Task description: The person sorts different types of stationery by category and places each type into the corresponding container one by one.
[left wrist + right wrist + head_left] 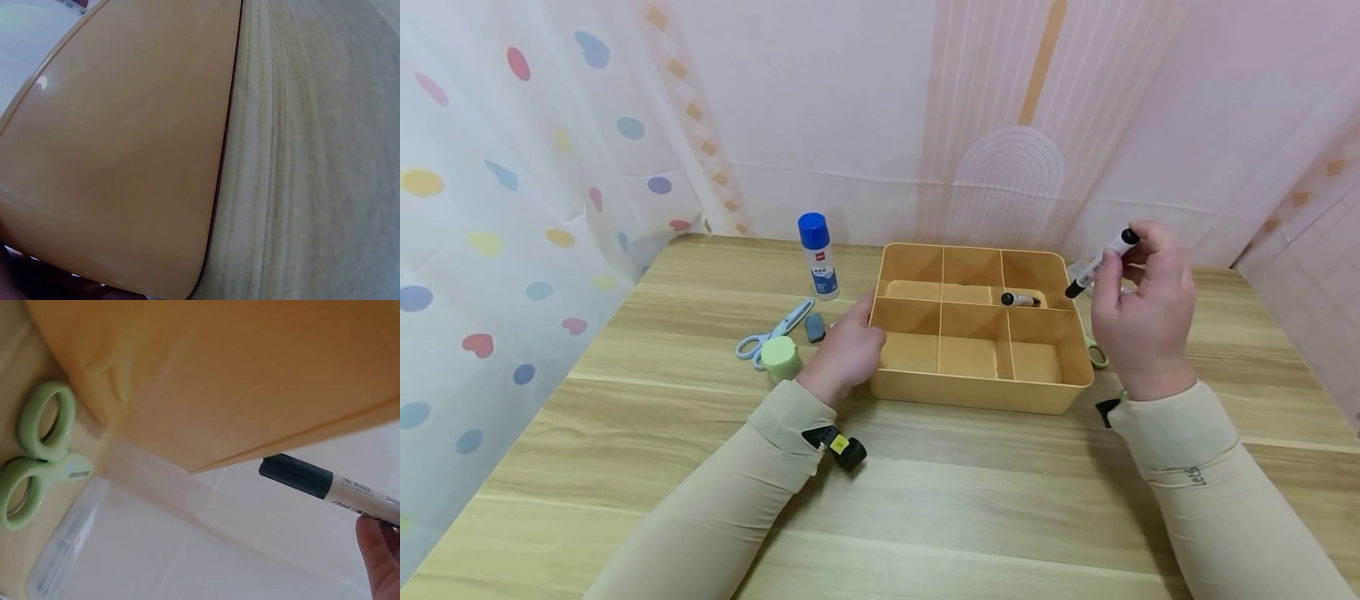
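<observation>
My left hand (847, 350) grips the left wall of a yellow-orange divided organizer box (977, 393), its thumb over the rim and its other fingers mostly hidden. Above the box's right end, my right hand (1150, 308) pinches a white marker (1099, 265) with black ends, tilted down to the left. One black end of that marker (297, 475) shows beside the box wall in the right wrist view. Inside the back right compartment, another black-and-white marker (1021, 300) leans by the divider. In the left wrist view, the box's outer wall (125, 150) fills much of the picture.
Left of the box are a blue-capped glue stick (819, 258), light blue scissors (778, 329), a blue-grey eraser (815, 327) and a pale green cylinder (781, 358). Green-handled scissors (47, 453) and a clear case (65, 540) lie at its right. A patterned curtain (820, 108) hangs behind.
</observation>
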`<control>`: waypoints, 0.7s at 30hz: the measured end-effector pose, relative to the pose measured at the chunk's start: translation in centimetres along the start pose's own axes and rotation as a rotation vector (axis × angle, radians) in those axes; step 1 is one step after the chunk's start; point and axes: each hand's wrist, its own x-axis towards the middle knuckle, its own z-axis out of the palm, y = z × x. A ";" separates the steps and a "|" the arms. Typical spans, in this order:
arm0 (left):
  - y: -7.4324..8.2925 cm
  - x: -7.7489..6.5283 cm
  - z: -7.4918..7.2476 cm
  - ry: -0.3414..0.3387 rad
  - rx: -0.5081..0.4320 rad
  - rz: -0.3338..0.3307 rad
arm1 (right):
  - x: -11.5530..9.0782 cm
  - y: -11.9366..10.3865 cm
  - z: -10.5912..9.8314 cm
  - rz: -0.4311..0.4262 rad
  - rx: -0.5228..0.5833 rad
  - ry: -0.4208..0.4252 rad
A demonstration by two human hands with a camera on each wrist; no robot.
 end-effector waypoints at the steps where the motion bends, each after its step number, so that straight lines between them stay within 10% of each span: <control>1: 0.0 0.0 0.0 0.001 0.000 0.000 | 0.0 -0.1 0.0 -0.009 0.007 0.004; 21: -0.1 0.1 0.1 0.003 -0.012 0.023 | -0.7 -1.0 0.7 -0.115 0.116 -0.087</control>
